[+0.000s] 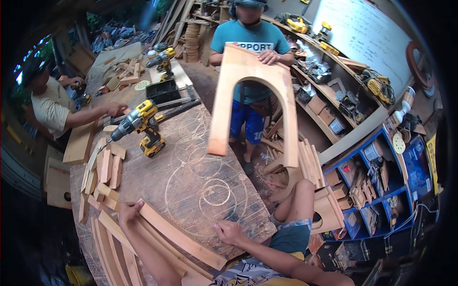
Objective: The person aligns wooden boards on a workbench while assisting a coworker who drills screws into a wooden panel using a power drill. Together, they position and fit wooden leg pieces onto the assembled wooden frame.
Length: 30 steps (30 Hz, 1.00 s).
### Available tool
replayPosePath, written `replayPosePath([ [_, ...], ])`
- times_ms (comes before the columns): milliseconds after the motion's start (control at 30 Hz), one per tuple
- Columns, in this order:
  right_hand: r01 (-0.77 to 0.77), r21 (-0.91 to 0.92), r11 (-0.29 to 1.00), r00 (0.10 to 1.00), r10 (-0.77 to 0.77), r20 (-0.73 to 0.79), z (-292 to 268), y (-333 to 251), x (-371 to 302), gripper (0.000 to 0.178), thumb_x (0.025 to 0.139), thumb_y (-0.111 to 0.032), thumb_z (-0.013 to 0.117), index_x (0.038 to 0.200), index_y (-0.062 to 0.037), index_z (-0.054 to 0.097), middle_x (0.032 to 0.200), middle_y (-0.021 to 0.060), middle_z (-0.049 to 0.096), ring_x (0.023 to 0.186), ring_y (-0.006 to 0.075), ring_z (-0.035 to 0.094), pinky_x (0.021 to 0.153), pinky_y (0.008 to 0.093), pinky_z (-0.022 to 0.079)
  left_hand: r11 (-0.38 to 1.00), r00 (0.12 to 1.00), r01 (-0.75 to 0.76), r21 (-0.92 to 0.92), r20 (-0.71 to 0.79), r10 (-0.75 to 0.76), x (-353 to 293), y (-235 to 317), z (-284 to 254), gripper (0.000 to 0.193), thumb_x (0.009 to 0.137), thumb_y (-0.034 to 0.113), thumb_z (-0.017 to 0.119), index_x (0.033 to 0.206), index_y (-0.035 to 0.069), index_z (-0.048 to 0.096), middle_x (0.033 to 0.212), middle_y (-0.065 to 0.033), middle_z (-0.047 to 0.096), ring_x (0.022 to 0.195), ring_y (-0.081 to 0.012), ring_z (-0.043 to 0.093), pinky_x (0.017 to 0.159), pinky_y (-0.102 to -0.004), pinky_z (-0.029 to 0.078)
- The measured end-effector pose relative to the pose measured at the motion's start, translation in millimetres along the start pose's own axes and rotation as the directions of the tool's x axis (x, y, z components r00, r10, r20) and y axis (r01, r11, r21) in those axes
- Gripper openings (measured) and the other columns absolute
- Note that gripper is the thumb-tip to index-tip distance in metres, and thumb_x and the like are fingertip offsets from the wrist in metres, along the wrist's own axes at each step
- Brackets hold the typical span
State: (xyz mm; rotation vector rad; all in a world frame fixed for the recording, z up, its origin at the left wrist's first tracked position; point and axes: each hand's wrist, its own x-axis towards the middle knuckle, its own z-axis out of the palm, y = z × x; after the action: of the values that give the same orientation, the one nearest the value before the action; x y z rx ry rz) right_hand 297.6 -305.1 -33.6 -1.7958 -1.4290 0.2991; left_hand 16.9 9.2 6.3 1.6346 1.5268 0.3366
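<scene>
My left hand (129, 213) is closed at the far end of a curved wooden slat (183, 241), its thumb lying against the wood; the other fingers are partly hidden. That slat lies along the near side of the worktable (191, 190), beside more curved slats (112, 255) under and left of my forearm. My right hand (229, 232) rests on the scratched tabletop with its fingers curled in and nothing visible in them. Beyond my left hand lies a pile of short wooden blocks (110, 167). A yellow and black cordless drill (138, 121) stands past them.
Across the table's corner, a co-worker in a teal shirt (224, 35) holds a large arched wooden panel (260, 66). Another person (52, 102) works at the left edge. A second drill (162, 59) and a black tray (163, 91) stand farther back. Blue shelving (365, 164) is at right.
</scene>
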Motion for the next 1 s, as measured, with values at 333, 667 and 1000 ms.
replayPosePath([
  [333, 0.033, 0.185, 0.982, 0.997, -0.045, 0.064, -46.2, 0.0, -24.4, 0.023, 0.091, -0.014, 0.065, 0.072, -0.0005, 0.067, 0.064, 0.0144, 0.062, 0.055, 0.0264, 0.062, 0.053, 0.0365, 0.047, 0.999, 0.999, 0.033, 0.022, 0.006, -0.033, -2.6, -6.7, -7.8, 0.039, 0.087, 0.032, 0.075, 0.085, -0.007, 0.073, 0.068, -0.0093, 0.067, 0.057, -0.0181, 0.06, 0.055, -0.0368, 0.049],
  [667, -0.191, 0.077, 0.979, 0.934, 0.205, -0.293, -106.6, 49.8, 20.1, 0.021, 0.094, -0.011, 0.061, 0.082, 0.0031, 0.07, 0.068, 0.0143, 0.065, 0.059, 0.0192, 0.063, 0.057, 0.0315, 0.048, 0.998, 0.998, 0.056, -0.034, 0.025, -0.056, 12.3, -21.4, -0.6, 0.04, 0.082, 0.037, 0.079, 0.084, -0.003, 0.075, 0.066, -0.0069, 0.066, 0.057, -0.0137, 0.058, 0.054, -0.0334, 0.046],
  [1000, -0.242, 0.15, 0.959, 0.928, 0.273, -0.252, -104.5, 56.2, 18.9, 0.04, 0.102, -0.025, 0.05, 0.077, 0.0006, 0.068, 0.057, 0.007, 0.054, 0.054, 0.0102, 0.052, 0.051, 0.0301, 0.041, 0.997, 0.999, 0.026, -0.069, 0.034, -0.024, 8.0, -15.3, -2.0, 0.041, 0.083, 0.038, 0.08, 0.086, -0.002, 0.077, 0.068, -0.0041, 0.067, 0.061, -0.0127, 0.056, 0.058, -0.0336, 0.046],
])
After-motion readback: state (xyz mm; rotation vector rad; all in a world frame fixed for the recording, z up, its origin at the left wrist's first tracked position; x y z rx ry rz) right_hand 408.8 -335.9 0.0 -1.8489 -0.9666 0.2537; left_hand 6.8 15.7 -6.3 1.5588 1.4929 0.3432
